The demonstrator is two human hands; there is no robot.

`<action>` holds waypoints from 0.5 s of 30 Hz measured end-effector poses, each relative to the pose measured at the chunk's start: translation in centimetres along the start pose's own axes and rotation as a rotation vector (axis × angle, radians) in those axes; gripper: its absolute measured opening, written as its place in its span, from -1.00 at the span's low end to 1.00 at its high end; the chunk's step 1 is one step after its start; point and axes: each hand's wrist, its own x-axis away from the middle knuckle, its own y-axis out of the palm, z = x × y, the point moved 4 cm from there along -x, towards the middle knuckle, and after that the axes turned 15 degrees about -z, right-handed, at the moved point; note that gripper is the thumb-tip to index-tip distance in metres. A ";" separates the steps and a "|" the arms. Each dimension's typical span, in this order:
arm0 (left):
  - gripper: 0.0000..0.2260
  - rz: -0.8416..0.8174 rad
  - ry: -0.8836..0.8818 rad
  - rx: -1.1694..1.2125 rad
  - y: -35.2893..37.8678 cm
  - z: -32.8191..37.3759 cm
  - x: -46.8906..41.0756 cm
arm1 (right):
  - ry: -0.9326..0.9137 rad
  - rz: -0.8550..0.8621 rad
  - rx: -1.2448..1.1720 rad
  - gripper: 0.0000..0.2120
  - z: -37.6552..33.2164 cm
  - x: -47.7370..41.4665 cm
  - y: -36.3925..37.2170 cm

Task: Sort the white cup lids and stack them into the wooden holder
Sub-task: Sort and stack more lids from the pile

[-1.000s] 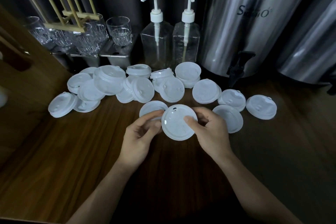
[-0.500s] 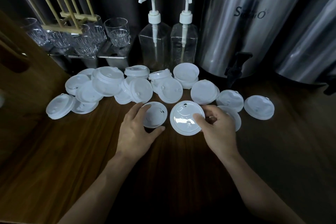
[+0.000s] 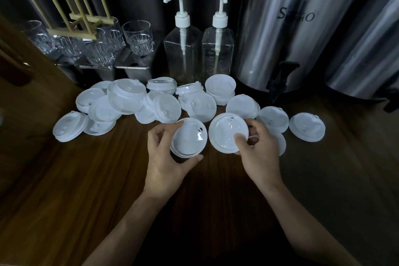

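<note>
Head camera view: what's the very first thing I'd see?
A big heap of white lids spreads across the wooden table. In front of it, the left hand grips one lid and the right hand pinches a second lid. A shiny steel urn stands behind, on the right.
</note>
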 end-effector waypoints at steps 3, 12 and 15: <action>-0.25 -0.026 0.062 0.029 0.6 0.8 0.1 | -0.015 -0.036 -0.014 -0.67 -0.3 0.1 0.7; -0.29 -0.030 0.106 0.070 2.2 2.6 -0.2 | 0.107 -0.095 -0.502 -0.83 0.0 1.0 3.1; -0.32 -0.032 0.092 0.058 2.4 2.6 -0.4 | 0.114 -0.107 -0.545 -0.83 0.2 1.1 3.2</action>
